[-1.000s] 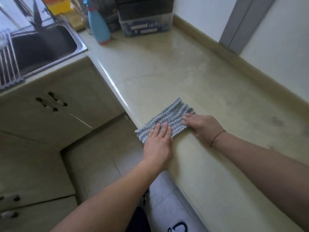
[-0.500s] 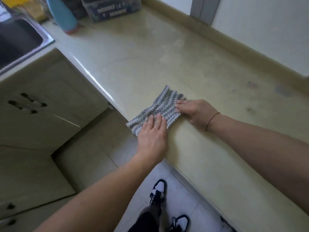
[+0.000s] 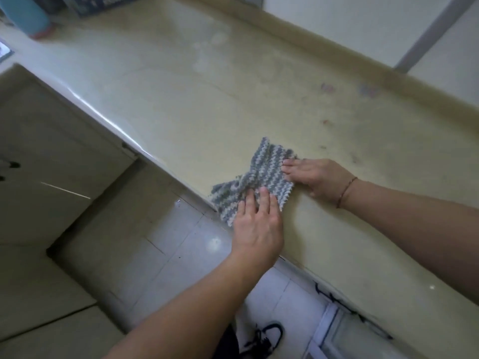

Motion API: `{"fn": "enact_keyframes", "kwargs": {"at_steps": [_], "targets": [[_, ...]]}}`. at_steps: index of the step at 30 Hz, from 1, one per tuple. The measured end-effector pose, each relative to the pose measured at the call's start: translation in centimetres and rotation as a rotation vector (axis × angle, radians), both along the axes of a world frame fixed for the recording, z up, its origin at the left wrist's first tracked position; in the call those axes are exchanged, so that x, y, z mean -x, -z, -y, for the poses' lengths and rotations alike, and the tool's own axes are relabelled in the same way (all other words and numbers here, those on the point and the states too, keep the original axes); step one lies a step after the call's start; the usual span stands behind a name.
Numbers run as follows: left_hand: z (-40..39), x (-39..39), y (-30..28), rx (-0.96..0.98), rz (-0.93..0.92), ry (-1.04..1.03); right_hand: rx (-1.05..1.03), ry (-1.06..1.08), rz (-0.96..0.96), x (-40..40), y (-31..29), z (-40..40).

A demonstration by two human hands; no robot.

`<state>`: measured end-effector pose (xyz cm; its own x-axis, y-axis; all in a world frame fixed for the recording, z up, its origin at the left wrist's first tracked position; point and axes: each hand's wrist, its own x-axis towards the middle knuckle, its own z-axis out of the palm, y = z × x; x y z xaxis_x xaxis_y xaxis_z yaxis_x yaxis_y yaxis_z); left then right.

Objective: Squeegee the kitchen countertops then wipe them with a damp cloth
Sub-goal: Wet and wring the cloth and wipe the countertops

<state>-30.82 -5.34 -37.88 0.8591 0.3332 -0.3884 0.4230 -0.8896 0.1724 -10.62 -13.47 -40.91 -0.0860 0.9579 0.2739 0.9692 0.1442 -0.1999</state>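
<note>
1. Cloth [image 3: 261, 177], grey-and-white striped and ribbed, lies bunched at the near edge of our countertop [image 3: 181, 94], one corner hanging just over the front lip.
2. Our left hand [image 3: 258, 229] lies flat on the cloth's near end, fingers straight and together, pressing down without curling round it.
3. Our right hand [image 3: 315, 177] presses the cloth's right side, fingertips on the fabric; the fingers look fairly straight, but we cannot tell if the thumb tucks under. A thin cord bracelet [image 3: 346, 191] circles that wrist.
4. Faint stains [image 3: 344, 89] mark the countertop far right, near the raised backsplash [image 3: 324, 45].
5. Far left stands a blue bottle [image 3: 28, 15], with a dark box [image 3: 103, 5] beside it.
6. Cabinet doors [image 3: 51, 141] fill the left, and a shoe [image 3: 269, 335] shows on the tiled floor [image 3: 168, 242] below.
</note>
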Motion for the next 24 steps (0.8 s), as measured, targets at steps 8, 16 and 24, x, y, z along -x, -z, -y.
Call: {"fn": "enact_keyframes", "kwargs": {"at_steps": [8,16,24], "targets": [[9.1,0.2,-0.5,0.027,-0.009,0.224,0.121,0.105,-0.015,0.3,-0.3,11.0],[17.1,0.0,-0.2,0.022,0.021,0.341,0.204,0.187,0.021,1.6,-1.7,20.1],[23.4,-0.1,0.3,0.053,0.136,0.422,0.340,0.223,0.063,2.5,-3.4,26.0]]}}
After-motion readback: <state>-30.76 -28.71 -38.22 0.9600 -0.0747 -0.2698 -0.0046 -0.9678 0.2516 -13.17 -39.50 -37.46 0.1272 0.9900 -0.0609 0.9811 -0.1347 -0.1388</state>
